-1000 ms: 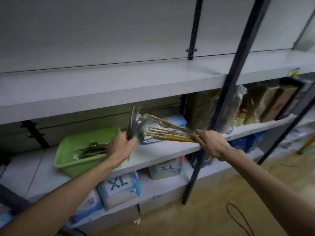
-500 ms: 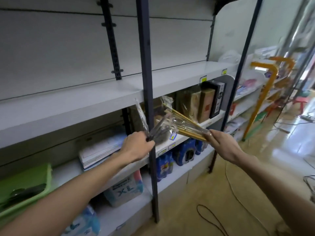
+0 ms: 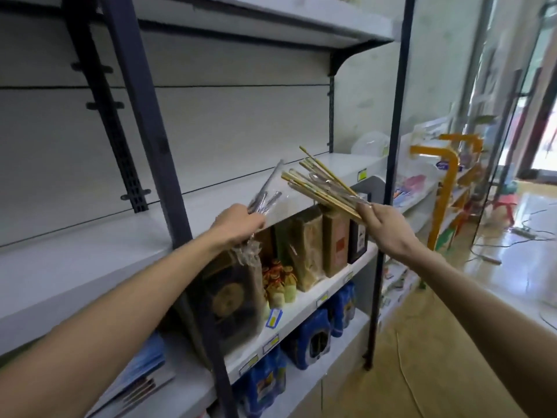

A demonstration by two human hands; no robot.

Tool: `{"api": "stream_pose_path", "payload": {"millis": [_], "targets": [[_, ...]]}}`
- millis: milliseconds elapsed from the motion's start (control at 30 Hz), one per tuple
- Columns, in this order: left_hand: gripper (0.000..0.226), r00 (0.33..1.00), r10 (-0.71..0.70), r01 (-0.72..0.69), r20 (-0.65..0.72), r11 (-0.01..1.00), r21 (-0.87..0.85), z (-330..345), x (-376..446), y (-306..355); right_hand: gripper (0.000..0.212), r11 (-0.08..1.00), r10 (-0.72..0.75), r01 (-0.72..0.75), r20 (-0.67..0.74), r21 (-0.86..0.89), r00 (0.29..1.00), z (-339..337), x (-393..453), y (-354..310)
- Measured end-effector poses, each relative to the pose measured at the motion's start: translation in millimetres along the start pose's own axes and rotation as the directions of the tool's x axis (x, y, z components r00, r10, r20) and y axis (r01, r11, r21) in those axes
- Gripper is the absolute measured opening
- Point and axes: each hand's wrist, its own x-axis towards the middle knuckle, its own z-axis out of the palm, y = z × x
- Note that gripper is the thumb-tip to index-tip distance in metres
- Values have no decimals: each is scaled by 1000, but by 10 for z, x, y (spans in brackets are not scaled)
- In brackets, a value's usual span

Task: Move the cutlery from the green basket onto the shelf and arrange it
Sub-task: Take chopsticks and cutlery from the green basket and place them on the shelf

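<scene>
Fanning slim wooden chopsticks, the right hand clasps them; the left hand clutches crinkly plastic-wrapped metal cutlery above the smooth white shelf.

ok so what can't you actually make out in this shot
- Green basket: out of the head view, past the left edge, so what remains in it is unknown.
- Clear-wrapped cutlery in the left hand: glare and blur hide whether it is spoons or forks.
- Bundle of wooden-handled cutlery in the right hand: the ends are hidden by the hand.
- Shelf price labels: too small to read.
</scene>
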Motion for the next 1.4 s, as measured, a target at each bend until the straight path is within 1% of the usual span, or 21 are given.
{"api": "stream_pose_path", "payload": {"millis": [67, 233, 400, 533, 667, 767, 900, 967, 1000, 1033, 1100, 1167, 1233, 1333, 1400], "targets": [[21, 998, -58, 58, -2, 992, -110, -40, 392, 77, 49, 1000, -5, 5, 36, 6, 999, 67, 408, 17], [17, 982, -182, 168, -40, 956, -243, -201, 1057, 98, 45, 996, -86, 84, 78, 29, 993, 300, 1220, -26], [20, 960, -265, 235, -88, 937, -260, -248, 1485, 38, 50, 993, -117, 112, 127, 46, 985, 577, 1885, -8], [24, 940, -319, 283, -123, 927, -244, -228, 1766, -52, 53, 987, -161, 152, 232, 54, 959, 877, 2396, -39], [30, 900, -383, 338, -206, 914, -224, -148, 2012, -273, 48, 959, -271, 281, 346, 20, 898, 1239, 2836, 41], [25, 861, -438, 375, -258, 890, -259, -54, 2124, -316, 48, 931, -347, 361, 407, 43, 845, 1485, 3110, 159], [32, 783, -528, 462, -328, 847, -262, 43, 2239, -222, 46, 900, -414, 426, 484, 92, 771, 1710, 3319, 326], [38, 732, -577, 516, -361, 817, -260, 71, 2265, -146, 46, 882, -446, 459, 504, 108, 739, 1777, 3381, 384], [41, 711, -588, 539, -385, 808, -240, 80, 2273, -109, 45, 873, -463, 474, 504, 116, 729, 1803, 3404, 410], [44, 704, -586, 552, -400, 807, -210, 99, 2278, -73, 45, 862, -483, 491, 498, 127, 720, 1829, 3421, 429], [49, 704, -586, 562, -401, 805, -190, 141, 2274, -34, 46, 838, -522, 529, 485, 135, 702, 1855, 3434, 453], [47, 701, -583, 577, -411, 802, -152, 176, 2255, -8, 46, 822, -542, 553, 486, 135, 686, 1861, 3454, 470], [47, 697, -544, 609, -467, 793, -14, 213, 2237, 16, 46, 805, -557, 579, 499, 127, 664, 1842, 3472, 469], [52, 704, -432, 639, -563, 732, 236, 260, 2188, 68, 43, 771, -589, 630, 488, 98, 644, 1798, 3475, 472], [57, 724, -404, 637, -559, 702, 318, 295, 2144, 76, 39, 751, -606, 656, 477, 79, 637, 1766, 3445, 481]]}}
